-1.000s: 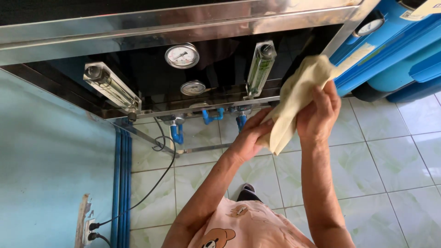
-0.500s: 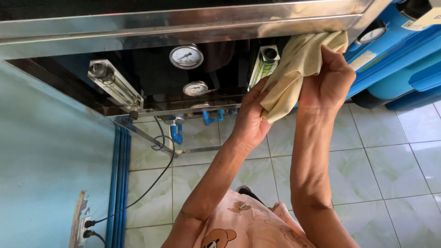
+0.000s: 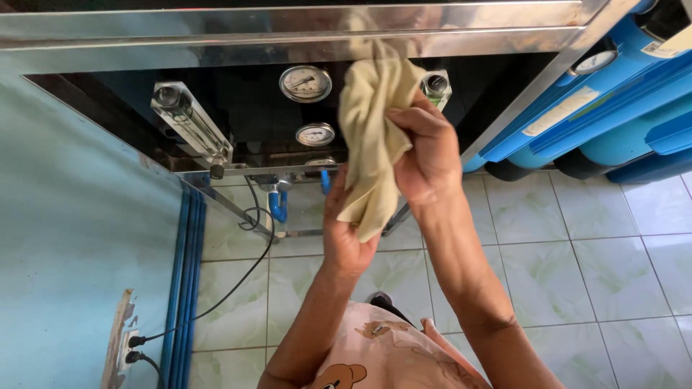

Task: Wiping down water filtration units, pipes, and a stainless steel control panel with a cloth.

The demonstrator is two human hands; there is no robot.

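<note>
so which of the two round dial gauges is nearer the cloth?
The lower, smaller round dial gauge; the pale yellow cloth hangs just beside it. The larger gauge sits above.

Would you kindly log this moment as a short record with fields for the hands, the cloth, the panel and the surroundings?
Right hand: grips the upper part of the cloth, held up against the panel.
Left hand: holds the cloth's lower end.
Cloth: pale yellow, crumpled, hanging between both hands.
Panel: black, steel-framed, with two round gauges and a flow meter to the left.
Surroundings: blue filter housings at right, tiled floor, plugs in a wall socket.
</note>
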